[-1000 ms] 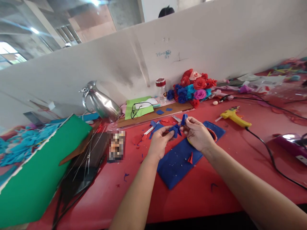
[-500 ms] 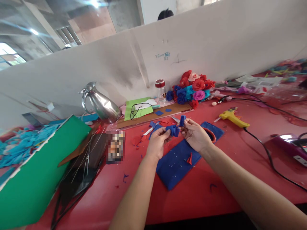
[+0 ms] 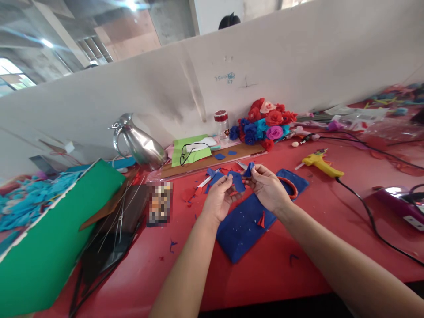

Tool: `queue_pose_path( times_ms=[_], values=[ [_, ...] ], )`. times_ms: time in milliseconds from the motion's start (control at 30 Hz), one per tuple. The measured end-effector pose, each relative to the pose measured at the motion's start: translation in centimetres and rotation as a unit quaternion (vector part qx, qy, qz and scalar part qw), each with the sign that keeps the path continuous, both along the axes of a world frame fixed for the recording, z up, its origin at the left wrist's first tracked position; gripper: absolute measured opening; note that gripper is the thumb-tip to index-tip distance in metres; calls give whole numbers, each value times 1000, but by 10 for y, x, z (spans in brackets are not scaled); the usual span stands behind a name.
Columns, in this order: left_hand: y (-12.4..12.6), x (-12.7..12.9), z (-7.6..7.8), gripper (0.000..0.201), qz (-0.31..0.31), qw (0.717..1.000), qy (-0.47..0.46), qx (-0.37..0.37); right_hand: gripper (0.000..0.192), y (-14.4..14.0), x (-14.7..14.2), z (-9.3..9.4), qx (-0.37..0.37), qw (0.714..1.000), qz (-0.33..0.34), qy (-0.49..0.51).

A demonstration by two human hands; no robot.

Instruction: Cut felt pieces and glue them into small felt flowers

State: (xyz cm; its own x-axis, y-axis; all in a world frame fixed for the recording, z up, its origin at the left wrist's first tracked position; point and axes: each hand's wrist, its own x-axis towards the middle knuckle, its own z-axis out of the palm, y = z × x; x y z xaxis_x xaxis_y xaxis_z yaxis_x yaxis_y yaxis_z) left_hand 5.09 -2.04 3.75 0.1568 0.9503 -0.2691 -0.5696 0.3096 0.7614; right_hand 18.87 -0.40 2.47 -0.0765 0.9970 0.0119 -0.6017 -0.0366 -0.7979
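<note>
Both hands are raised just above the red worktop (image 3: 271, 269), close together over the far end of a folded blue felt sheet (image 3: 243, 223). The left hand (image 3: 219, 198) has its grip closed on a flat blue felt piece (image 3: 237, 181), pinched between thumb and fingertips at the piece's left edge. The right hand (image 3: 269, 187) has its grip closed on a smaller blue felt petal (image 3: 249, 169), which stands up from its fingertips, just beside the upper right of the flat piece; whether the two pieces touch cannot be told at this size. A red ring-shaped item (image 3: 289, 185) lies on the felt sheet directly behind the right hand. A yellow glue gun (image 3: 320, 162) lies well to the right, its black cord trailing toward the near edge. A heap of finished felt flowers (image 3: 265, 123) sits against the white partition (image 3: 298, 57), with a small red-capped jar (image 3: 221, 125) beside it. A steel jug (image 3: 139, 143) and a green sheet (image 3: 56, 238) stand to the left.
</note>
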Motion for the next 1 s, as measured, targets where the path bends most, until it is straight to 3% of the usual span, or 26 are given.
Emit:
queue_pose_path(
  times_ms=[200,400,600,733,800,900,1000],
  values=[
    [-7,7,4,33,-50,999,4,19,15,-2,-2,0,20,1000,3,-4],
    [-2,3,0,30,6,1000,7,18,14,-1,-1,2,-10,1000,1,16],
    [5,-6,-3,17,31,995,98,-20,12,0,1,4,-111,994,13,17],
    [3,-5,-5,22,-24,977,208,-39,11,-1,2,6,-130,991,33,4],
    [3,-4,-6,19,-25,951,308,4,13,-2,2,6,-128,991,37,-28],
    [3,-4,-7,12,51,910,400,101,18,-2,-1,4,-102,987,26,-118],
    [3,-3,-7,13,68,930,336,131,21,-4,-4,1,-39,976,21,-212]
  ],
)
